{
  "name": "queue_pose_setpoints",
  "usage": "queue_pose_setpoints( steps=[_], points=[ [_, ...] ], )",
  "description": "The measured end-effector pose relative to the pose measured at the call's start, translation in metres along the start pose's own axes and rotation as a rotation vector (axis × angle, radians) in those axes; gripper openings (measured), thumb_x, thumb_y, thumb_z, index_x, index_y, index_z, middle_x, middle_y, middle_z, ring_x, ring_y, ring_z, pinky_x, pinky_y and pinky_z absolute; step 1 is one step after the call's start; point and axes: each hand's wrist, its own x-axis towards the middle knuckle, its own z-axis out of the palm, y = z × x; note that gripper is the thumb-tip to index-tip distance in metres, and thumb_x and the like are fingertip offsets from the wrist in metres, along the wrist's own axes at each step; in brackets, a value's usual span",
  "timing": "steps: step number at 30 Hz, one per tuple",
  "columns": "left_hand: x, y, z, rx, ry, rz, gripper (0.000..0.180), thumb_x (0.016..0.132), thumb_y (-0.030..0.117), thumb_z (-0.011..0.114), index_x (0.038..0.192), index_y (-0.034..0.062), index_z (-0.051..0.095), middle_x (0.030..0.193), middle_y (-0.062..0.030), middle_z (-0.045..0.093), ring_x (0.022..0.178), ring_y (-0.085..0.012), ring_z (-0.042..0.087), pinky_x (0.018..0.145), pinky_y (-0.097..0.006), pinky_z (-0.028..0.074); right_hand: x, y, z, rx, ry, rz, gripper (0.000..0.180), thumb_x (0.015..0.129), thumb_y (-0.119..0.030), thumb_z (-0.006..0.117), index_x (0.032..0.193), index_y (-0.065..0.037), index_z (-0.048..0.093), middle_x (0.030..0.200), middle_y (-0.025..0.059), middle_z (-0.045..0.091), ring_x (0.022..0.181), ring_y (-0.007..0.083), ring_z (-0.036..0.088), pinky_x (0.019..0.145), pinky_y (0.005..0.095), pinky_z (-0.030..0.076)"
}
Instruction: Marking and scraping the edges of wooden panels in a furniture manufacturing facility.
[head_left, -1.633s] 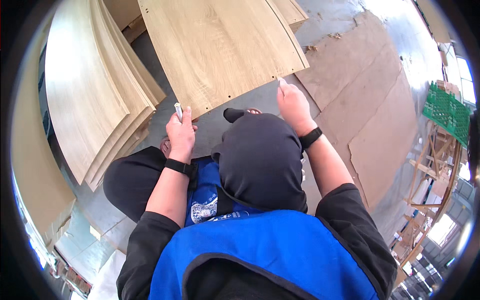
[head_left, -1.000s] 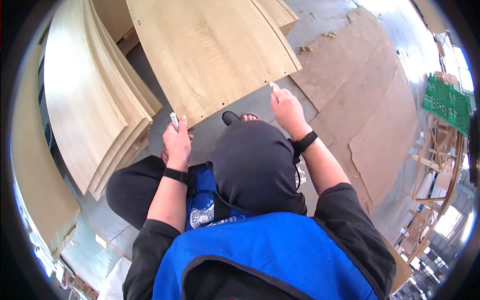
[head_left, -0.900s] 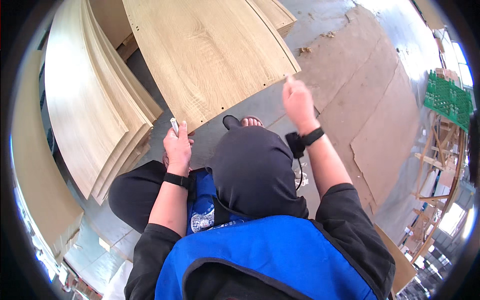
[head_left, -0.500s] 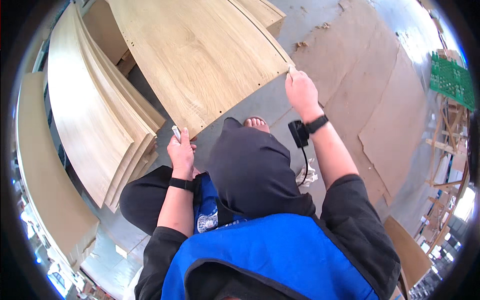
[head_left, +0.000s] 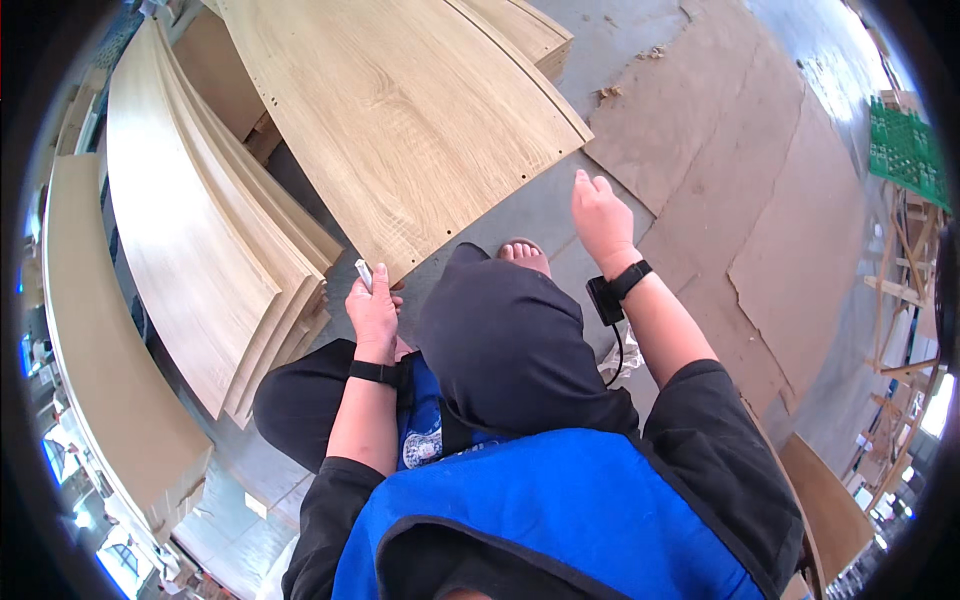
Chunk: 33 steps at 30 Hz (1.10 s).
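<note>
Just off the near corner of the wood-grain panel, the right hand is hovering with fingers loosely released, having lifted off the panel edge (contact broken, panel lying unheld). The left hand is still gripping a small white marker-like object beside the panel's near edge.

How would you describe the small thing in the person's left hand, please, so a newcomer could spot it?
Start at the big light wooden panel lying on the concrete floor. At its near corner is the left hand, holding a small white marker-like stick. Nothing else nearby is that small or white.
</note>
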Motion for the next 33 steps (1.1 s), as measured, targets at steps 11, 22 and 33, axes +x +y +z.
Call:
queue_pose_setpoints(
  steps=[11,22,33],
  points=[
    [0.004,-0.004,0.002,-0.044,-0.016,0.024,0.034,0.093,0.036,0.059,0.093,0.002,0.058,0.071,-0.0081,0.066,0.047,-0.0071,0.052,0.043,-0.022,0.042,0.009,0.002,0.006,0.065,0.087,-0.006,0.028,0.09,-0.021,0.05,0.115,-0.011,0.058,0.089,0.01,0.058,0.061,0.0303,0.063,0.053,0.043,0.052],
    [0.002,0.004,0.001,0.046,-0.005,0.032,0.033,0.093,0.035,0.059,0.09,0.0023,0.058,0.071,-0.0083,0.066,0.048,-0.0078,0.053,0.044,-0.023,0.043,0.005,0.0,0.001,0.157,-0.033,0.065,0.031,0.092,-0.029,0.05,0.117,-0.012,0.057,0.092,0.0109,0.061,0.074,0.0335,0.064,0.063,0.0448,0.053],
    [0.0,-0.001,0.001,-0.006,-0.022,0.02,0.035,0.093,0.036,0.059,0.091,0.0017,0.057,0.071,-0.0089,0.066,0.048,-0.0078,0.053,0.044,-0.023,0.044,0.031,-0.01,-0.005,0.082,-0.188,0.13,0.029,0.093,-0.016,0.045,0.119,-0.007,0.053,0.091,0.018,0.06,0.078,0.0362,0.065,0.067,0.0455,0.054]
  ],
)
